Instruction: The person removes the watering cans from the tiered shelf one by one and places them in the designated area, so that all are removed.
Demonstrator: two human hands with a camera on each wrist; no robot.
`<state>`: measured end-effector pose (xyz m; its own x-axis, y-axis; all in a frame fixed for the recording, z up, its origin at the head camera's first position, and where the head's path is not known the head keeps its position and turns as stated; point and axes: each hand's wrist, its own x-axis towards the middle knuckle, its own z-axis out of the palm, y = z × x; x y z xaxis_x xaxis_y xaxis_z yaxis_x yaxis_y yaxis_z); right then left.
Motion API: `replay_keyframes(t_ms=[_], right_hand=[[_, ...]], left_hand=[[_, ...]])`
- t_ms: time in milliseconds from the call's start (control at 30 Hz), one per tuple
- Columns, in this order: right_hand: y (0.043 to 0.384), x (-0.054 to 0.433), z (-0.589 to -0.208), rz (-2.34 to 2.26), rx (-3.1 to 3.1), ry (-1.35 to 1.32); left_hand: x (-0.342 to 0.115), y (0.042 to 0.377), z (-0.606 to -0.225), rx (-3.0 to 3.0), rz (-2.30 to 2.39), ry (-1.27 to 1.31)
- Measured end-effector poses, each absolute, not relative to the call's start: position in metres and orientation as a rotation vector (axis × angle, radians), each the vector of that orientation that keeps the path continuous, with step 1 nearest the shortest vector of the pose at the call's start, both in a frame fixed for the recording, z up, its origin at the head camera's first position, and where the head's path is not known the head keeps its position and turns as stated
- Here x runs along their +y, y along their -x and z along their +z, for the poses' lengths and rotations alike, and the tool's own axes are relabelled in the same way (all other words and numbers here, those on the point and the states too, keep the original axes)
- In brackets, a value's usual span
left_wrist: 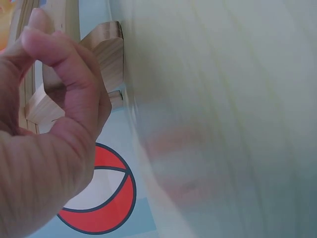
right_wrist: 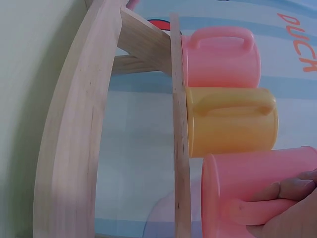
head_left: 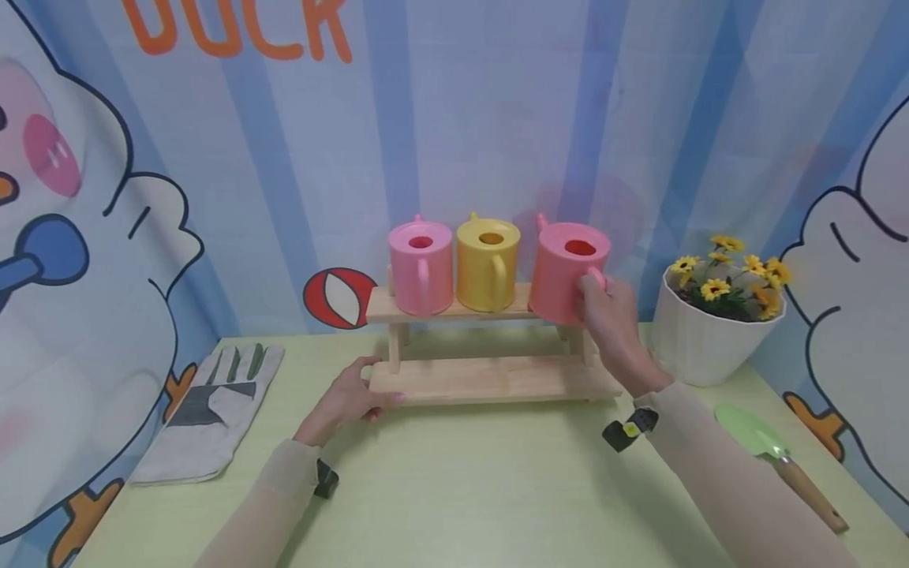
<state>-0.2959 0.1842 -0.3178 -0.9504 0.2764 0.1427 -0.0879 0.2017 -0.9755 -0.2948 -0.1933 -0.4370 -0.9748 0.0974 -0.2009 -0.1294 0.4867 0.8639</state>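
My right hand (head_left: 614, 335) grips the handle of a coral-pink watering can (head_left: 557, 272) at the right end of a two-tier wooden stand (head_left: 490, 380). A narrow gap shows between this can's base and the upper shelf (right_wrist: 181, 134) in the right wrist view. On that shelf stand a lighter pink watering can (head_left: 412, 276) at the left and a yellow watering can (head_left: 479, 276) beside it, handles facing me. With thumb and fingers, my left hand (head_left: 349, 393) pinches the left end of the lower shelf.
A grey-and-white work glove (head_left: 206, 418) lies at the left of the pale table (head_left: 454, 489). Toward the right are a white pot (head_left: 699, 339) of yellow flowers (head_left: 716, 289) and a green trowel (head_left: 753, 430) with a wooden handle. A printed curtain (head_left: 483, 118) hangs behind the stand.
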Motion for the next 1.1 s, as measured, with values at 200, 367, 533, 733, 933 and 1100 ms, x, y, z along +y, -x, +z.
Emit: replay_keyframes(t_ms=[200,367,533,733,933,1100], right_hand=[[0.287,0.188,-0.321,1.83,-2.158,0.132],[0.278,0.193,-0.323,1.851,-2.17,0.14],[0.27,0.197,-0.325,1.839,-2.176,0.168],[0.257,0.204,-0.33,1.84,-2.212,0.172],[0.245,0.211,-0.335,1.855,-2.239,0.185],[0.237,0.215,-0.341,1.883,-2.234,0.176]], left_hand=[[-0.193,0.294,-0.437,2.498,1.494,0.023],[-0.193,0.295,-0.437,2.499,1.488,0.028],[-0.194,0.296,-0.437,2.502,1.477,0.033],[-0.193,0.295,-0.436,2.501,1.466,0.037],[-0.193,0.296,-0.436,2.504,1.465,0.025],[-0.192,0.296,-0.435,2.519,1.427,0.054]])
